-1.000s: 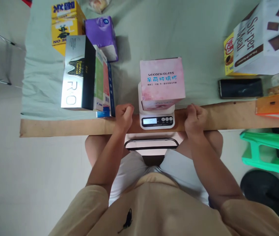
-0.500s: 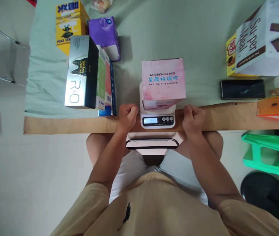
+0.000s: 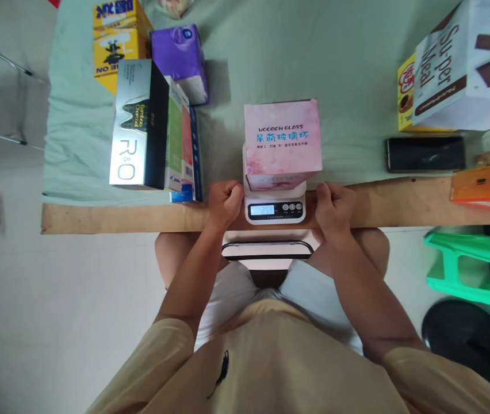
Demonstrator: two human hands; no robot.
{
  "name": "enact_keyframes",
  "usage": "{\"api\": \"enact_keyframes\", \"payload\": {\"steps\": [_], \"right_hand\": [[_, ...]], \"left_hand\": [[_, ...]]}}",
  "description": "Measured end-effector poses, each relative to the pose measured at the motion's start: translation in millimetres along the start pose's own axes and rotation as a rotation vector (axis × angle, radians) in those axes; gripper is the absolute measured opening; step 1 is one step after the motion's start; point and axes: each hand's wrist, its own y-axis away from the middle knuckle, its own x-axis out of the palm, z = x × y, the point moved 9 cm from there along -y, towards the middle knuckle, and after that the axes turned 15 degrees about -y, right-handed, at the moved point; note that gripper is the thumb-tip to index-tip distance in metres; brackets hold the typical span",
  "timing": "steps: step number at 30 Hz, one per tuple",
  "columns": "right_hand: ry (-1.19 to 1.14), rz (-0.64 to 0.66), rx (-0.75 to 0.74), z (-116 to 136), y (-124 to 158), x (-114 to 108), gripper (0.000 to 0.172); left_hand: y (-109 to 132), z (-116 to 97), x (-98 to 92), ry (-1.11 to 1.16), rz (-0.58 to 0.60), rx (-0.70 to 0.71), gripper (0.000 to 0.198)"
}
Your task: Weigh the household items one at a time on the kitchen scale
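A pink box with "WOODEN GLASS" printed on top stands on a white kitchen scale at the table's front edge. The scale's display is lit, its digits too small to read surely. My left hand is a closed fist resting on the brown table edge, just left of the scale. On the other side, my right hand is also a fist on the edge, close to the scale. Neither fist touches the box, and nothing shows in either.
Left on the green cloth are a silver-black box, thin boxes, a yellow box and a purple pack. Right are a white box, a black phone and an orange box. A green stool stands below.
The view has shifted slightly. My right hand sits a little closer to the scale. Both fists stay closed, and the pink box remains on the scale.
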Motion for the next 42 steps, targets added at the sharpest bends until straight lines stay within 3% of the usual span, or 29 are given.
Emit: {"api": "enact_keyframes", "payload": {"steps": [16, 31, 35, 39, 42], "right_hand": [[0.081, 0.044, 0.054, -5, -3, 4, 0.054], [0.167, 0.132, 0.17, 0, -1, 8, 0.044], [0.106, 0.154, 0.146, 3, -1, 5, 0.047], [0.002, 0.128, 0.08, 20, -2, -10, 0.055], [-0.06, 0.097, 0.017, 38, 2, -22, 0.051]], "left_hand": [[-3, 2, 2.7, -0.009, 0.027, 0.014, 0.04], [-6, 8, 8.7, 0.0, 0.091, -0.084, 0.049], [-7, 10, 1.5, 0.084, 0.011, -0.078, 0.056], [-3, 8, -22.1, 0.199, -0.146, -0.051, 0.06], [7, -1, -40.0, 0.25, -0.236, -0.006, 0.059]]}}
